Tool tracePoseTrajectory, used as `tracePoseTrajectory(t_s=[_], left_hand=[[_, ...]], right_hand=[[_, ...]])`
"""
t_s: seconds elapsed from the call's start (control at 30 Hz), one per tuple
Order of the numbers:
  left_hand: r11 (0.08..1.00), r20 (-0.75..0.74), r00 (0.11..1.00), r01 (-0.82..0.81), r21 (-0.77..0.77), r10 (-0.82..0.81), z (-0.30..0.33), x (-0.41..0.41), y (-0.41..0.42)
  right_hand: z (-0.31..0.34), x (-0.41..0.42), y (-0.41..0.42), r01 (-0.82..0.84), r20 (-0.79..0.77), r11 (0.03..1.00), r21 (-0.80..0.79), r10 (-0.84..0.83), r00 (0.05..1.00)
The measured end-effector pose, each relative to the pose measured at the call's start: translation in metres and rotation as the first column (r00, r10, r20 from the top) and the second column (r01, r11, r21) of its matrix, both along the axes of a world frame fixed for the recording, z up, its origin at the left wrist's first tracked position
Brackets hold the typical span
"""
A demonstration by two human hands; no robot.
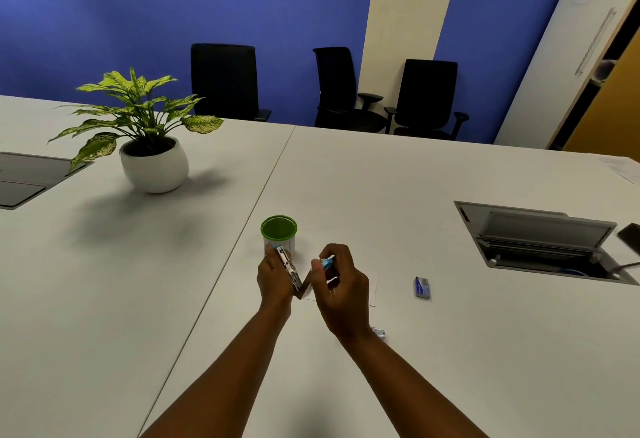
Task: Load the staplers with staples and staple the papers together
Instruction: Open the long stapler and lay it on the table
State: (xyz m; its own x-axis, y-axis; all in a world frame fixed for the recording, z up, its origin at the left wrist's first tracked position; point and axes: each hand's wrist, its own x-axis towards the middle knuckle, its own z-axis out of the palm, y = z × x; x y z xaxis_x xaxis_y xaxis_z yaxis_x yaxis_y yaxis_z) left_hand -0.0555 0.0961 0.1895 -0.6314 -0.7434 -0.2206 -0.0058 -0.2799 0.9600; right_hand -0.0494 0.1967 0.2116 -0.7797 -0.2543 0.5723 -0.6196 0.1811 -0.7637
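Observation:
A blue stapler [290, 269] is swung open in a V above the table, its metal staple channel showing. My left hand [275, 281] grips the metal arm on the left side. My right hand [341, 285] holds the blue top half at its tip [327, 262], fingers curled around it. Under my hands lies a white sheet of paper [372, 290], mostly hidden. A small blue staple box [423, 287] rests on the table to the right. A small metal object [379, 332] peeks out beside my right wrist; I cannot tell what it is.
A green-rimmed cup [279, 233] stands just behind my left hand. A potted plant [152, 160] sits at the far left. An open cable hatch [540, 240] lies to the right, another hatch [31, 177] at the left edge. Black chairs [349, 91] line the far side.

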Motion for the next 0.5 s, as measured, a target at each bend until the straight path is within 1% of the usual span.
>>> tracePoseTrajectory(t_s=[0.13,0.2,0.27,0.33,0.4,0.5], left_hand=[[0.997,0.024,0.997,-0.068,0.047,0.067,0.009,0.0,-0.015],[0.994,0.025,0.996,-0.09,0.06,0.089,0.011,-0.001,-0.022],[0.994,0.03,0.995,-0.097,0.055,0.096,0.014,-0.002,-0.026],[0.992,0.026,0.994,-0.108,0.059,0.106,0.016,-0.003,-0.029],[0.992,0.012,0.995,-0.104,0.069,0.104,0.018,-0.004,-0.03],[0.994,-0.009,0.997,-0.08,0.081,0.081,0.019,-0.007,-0.03]], right_hand=[[-0.004,0.008,0.007,-0.089,0.059,0.995,-0.035,0.091,0.994],[-0.008,0.013,0.01,-0.134,0.161,0.988,-0.072,0.145,0.976],[-0.013,0.016,0.012,-0.159,0.32,0.977,-0.146,0.198,0.926],[-0.019,0.016,0.014,-0.154,0.439,0.967,-0.201,0.23,0.869],[-0.024,0.015,0.017,-0.169,0.535,0.95,-0.263,0.289,0.794],[-0.03,0.011,0.023,-0.197,0.639,0.927,-0.32,0.365,0.677]])
